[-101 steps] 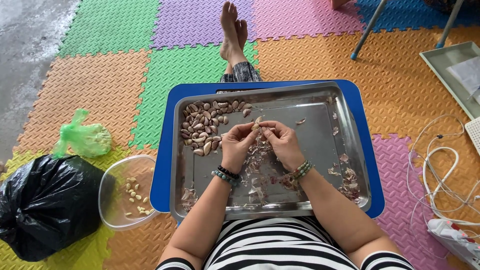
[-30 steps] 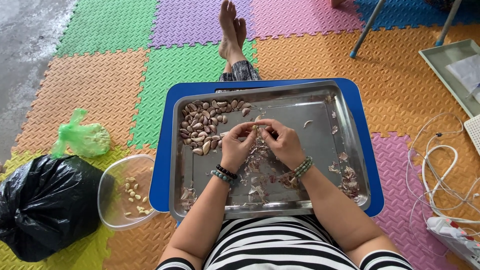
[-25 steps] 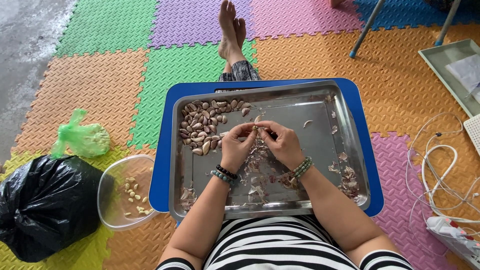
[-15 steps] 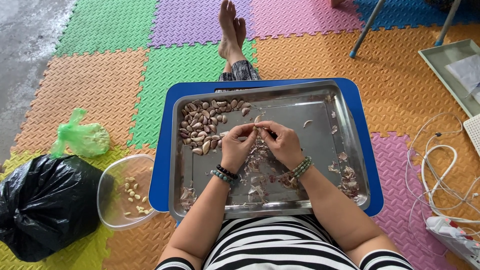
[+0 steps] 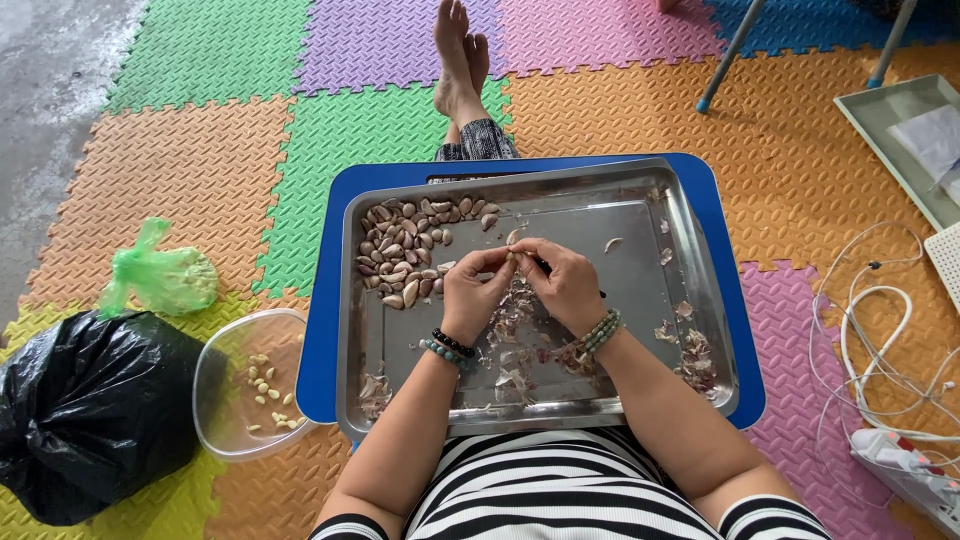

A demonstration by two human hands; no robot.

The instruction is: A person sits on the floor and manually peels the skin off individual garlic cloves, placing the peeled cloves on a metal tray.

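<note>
My left hand (image 5: 474, 292) and my right hand (image 5: 562, 282) meet over the middle of a steel tray (image 5: 655, 370), and both pinch one small garlic clove (image 5: 513, 254) between the fingertips. The right hand also seems to grip a small dark tool, mostly hidden. A heap of unpeeled garlic cloves (image 5: 408, 250) lies in the tray's far left corner. Loose papery skins (image 5: 510, 350) litter the tray below my hands and along its right side. The tray rests on a blue lap table (image 5: 322, 330).
A clear plastic tub (image 5: 250, 385) with several peeled cloves sits left of the table. A black rubbish bag (image 5: 85, 410) and a green bag (image 5: 165, 280) lie further left. White cables (image 5: 880, 330) trail at right. Coloured foam mats cover the floor; my bare feet (image 5: 457, 60) stretch ahead.
My hands have stayed in the same spot over the tray; only the fingers have shifted slightly around the clove.
</note>
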